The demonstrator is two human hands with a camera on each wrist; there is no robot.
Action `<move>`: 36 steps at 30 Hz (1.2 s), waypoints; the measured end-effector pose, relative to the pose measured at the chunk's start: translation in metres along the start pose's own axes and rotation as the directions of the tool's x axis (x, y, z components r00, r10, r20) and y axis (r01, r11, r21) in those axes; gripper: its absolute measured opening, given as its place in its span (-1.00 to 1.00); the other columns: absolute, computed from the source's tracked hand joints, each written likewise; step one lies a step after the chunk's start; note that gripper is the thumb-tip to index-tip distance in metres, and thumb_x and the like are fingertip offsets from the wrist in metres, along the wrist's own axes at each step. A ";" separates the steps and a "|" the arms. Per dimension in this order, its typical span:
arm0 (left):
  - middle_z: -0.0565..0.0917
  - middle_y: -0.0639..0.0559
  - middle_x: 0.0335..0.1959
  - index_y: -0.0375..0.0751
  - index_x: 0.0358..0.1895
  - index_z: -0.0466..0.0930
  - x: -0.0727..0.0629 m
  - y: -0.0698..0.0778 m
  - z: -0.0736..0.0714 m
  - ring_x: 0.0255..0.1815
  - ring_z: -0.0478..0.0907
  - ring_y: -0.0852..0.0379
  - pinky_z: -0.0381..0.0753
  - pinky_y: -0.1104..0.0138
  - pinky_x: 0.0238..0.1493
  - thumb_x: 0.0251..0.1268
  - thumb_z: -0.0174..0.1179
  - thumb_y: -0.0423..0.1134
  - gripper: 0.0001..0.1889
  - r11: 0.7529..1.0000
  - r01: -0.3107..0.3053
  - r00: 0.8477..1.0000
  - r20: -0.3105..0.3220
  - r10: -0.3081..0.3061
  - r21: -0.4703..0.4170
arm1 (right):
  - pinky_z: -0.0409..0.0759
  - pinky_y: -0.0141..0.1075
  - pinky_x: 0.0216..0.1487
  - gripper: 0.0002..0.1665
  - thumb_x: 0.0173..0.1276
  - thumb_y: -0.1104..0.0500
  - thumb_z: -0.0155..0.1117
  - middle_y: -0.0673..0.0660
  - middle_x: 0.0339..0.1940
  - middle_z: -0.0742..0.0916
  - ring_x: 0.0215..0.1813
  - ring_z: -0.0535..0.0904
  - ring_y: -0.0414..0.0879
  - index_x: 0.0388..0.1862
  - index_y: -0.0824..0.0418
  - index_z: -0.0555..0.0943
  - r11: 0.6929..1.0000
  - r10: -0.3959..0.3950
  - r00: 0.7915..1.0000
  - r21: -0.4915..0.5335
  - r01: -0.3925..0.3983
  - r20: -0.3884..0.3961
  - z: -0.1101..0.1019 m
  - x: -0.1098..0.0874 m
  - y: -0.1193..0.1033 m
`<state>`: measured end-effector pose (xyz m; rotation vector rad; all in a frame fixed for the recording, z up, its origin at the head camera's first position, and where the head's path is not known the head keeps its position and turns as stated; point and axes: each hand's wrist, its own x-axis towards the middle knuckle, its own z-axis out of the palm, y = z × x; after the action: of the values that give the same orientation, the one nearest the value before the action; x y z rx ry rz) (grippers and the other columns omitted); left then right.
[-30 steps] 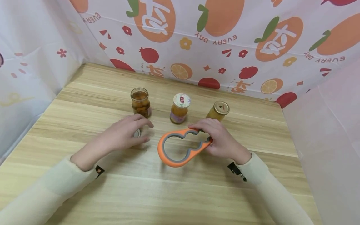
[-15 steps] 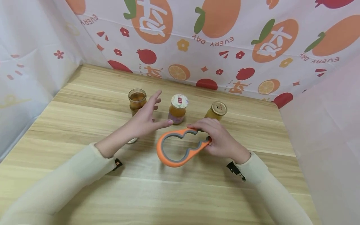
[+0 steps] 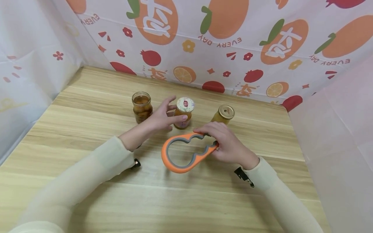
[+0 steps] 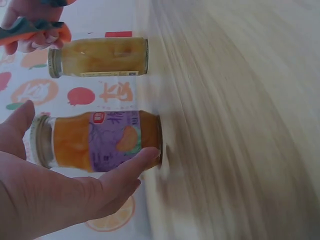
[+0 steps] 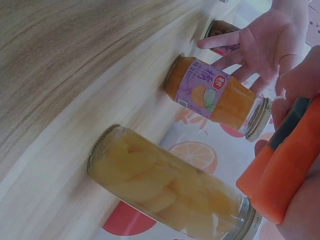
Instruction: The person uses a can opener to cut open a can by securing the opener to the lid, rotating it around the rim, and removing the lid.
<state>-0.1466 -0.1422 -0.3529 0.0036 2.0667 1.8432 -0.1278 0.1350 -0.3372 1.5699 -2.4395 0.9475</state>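
My left hand (image 3: 159, 119) reaches around the left side of a jar of orange fruit (image 3: 181, 124) with a white printed lid and purple label. In the right wrist view its fingers are spread and fairly straight beside the jar (image 5: 204, 91); in the left wrist view the thumb and fingers lie along either side. My right hand (image 3: 226, 144) grips the narrow end of an orange and grey jar opener (image 3: 178, 169), held over the table with its wide loop to the left. Behind that hand stands a gold-lidded jar of pale yellow fruit (image 5: 160, 190).
An open glass jar (image 3: 141, 110) of dark fruit in liquid stands left of the left hand. All the jars are upright on the wooden table (image 3: 192, 204). A fruit-print curtain (image 3: 116, 42) rises along the table's back edge, with plain sheets at the sides.
My left hand has moved right, away from the open jar to the orange fruit jar, uncovering the open jar and now hiding a small loose lid. The right hand keeps the opener still.
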 end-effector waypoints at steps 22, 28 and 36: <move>0.40 -0.13 0.27 -0.05 0.44 0.27 0.021 -0.005 0.009 0.39 0.32 -0.09 0.32 -0.01 0.40 0.22 0.43 -0.18 -0.26 0.996 -0.059 0.997 -0.041 0.061 0.060 | 0.41 -0.18 0.08 -0.20 -0.09 0.40 0.30 -0.13 0.05 0.68 0.07 0.51 -0.20 0.24 0.01 0.59 1.000 0.009 1.000 -0.011 -0.009 -0.004 0.001 -0.002 0.000; 0.41 -0.15 0.26 -0.07 0.41 0.29 0.020 -0.007 0.008 0.36 0.35 -0.10 0.34 -0.01 0.38 0.22 0.42 -0.20 -0.29 0.995 -0.075 0.996 -0.033 0.077 0.065 | 0.40 -0.17 0.08 -0.21 -0.09 0.40 0.28 -0.12 0.05 0.68 0.08 0.52 -0.20 0.24 0.01 0.59 1.000 0.010 1.000 -0.016 -0.010 -0.003 -0.001 0.000 -0.002; 0.40 -0.18 0.26 -0.10 0.39 0.31 0.016 -0.008 0.008 0.32 0.35 -0.13 0.35 -0.05 0.35 0.21 0.43 -0.24 -0.30 0.994 -0.085 0.996 -0.013 0.086 0.066 | 0.41 -0.16 0.10 -0.22 -0.07 0.40 0.31 -0.11 0.05 0.68 0.09 0.52 -0.18 0.24 0.02 0.59 1.000 0.010 1.000 -0.014 -0.010 -0.006 -0.001 0.000 -0.002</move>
<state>-0.1576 -0.1318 -0.3651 0.0964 2.1681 1.8292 -0.1267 0.1350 -0.3350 1.5494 -2.4465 0.9331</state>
